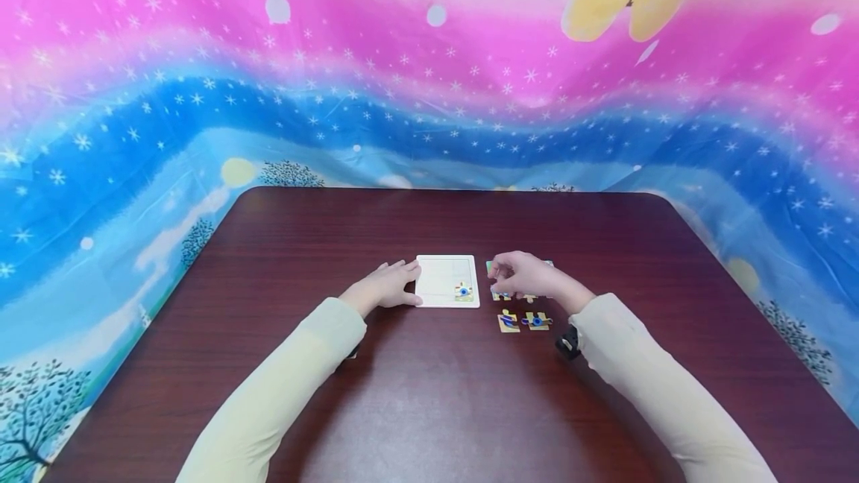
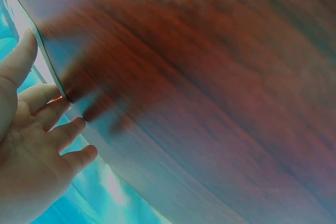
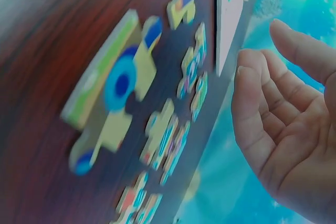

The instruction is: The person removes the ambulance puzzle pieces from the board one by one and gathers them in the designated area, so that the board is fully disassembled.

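Note:
A white puzzle tray (image 1: 435,276) lies on the table, with one jigsaw piece (image 1: 464,292) in its near right corner. My left hand (image 1: 384,286) rests at the tray's left edge, fingers spread, thumb and fingertips on the rim; the left wrist view shows them along that edge. Over the loose pieces right of the tray hovers my right hand (image 1: 526,274), fingers bent and thumb apart, with nothing between them in the right wrist view. A wheel piece (image 3: 121,85) with a blue circle and green edge lies nearest that camera. The hand partly hides the far pieces in the head view.
Two loose pieces, one with a red and blue pattern (image 1: 508,321) and a wheel one beside it, lie nearest the body. The dark wooden table (image 1: 429,408) extends all round, and a patterned cloth (image 1: 429,110) hangs behind its far edge.

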`<state>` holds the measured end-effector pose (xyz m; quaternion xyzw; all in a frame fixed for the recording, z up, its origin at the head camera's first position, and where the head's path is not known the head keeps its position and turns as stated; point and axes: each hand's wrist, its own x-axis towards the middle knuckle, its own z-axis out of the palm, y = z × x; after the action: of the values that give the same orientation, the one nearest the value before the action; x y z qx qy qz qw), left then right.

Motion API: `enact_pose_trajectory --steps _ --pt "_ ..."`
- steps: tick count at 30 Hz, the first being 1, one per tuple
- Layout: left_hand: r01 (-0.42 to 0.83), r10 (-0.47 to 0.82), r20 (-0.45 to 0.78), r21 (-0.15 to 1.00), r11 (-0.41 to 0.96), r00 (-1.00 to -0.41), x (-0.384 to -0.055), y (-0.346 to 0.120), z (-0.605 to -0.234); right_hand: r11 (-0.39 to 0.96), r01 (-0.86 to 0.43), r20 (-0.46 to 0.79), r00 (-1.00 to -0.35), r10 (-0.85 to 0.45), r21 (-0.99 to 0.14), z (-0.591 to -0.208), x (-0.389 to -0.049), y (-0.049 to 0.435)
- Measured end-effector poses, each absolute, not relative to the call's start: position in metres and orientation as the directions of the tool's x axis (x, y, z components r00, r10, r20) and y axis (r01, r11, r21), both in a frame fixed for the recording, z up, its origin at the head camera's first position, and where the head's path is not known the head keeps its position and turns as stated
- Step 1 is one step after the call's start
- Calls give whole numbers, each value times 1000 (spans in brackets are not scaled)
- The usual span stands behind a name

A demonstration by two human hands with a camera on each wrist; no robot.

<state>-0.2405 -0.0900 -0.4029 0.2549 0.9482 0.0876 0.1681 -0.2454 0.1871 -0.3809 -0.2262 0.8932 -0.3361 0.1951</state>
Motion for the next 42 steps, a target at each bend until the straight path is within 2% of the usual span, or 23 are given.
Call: enact_pose_trajectory --steps 9,22,42 --pt "454 512 -271 250 855 -815 -240 -90 -401 712 -293 -245 -800 -548 -638 -385 -250 157" --pt "441 506 -270 268 857 -819 -239 -89 -400 787 -275 -309 -809 -500 -553 -394 -257 140" --pt "428 492 -287 259 866 -822 -237 -88 -400 739 -218 -236 -858 -457 -637 -390 -256 137"
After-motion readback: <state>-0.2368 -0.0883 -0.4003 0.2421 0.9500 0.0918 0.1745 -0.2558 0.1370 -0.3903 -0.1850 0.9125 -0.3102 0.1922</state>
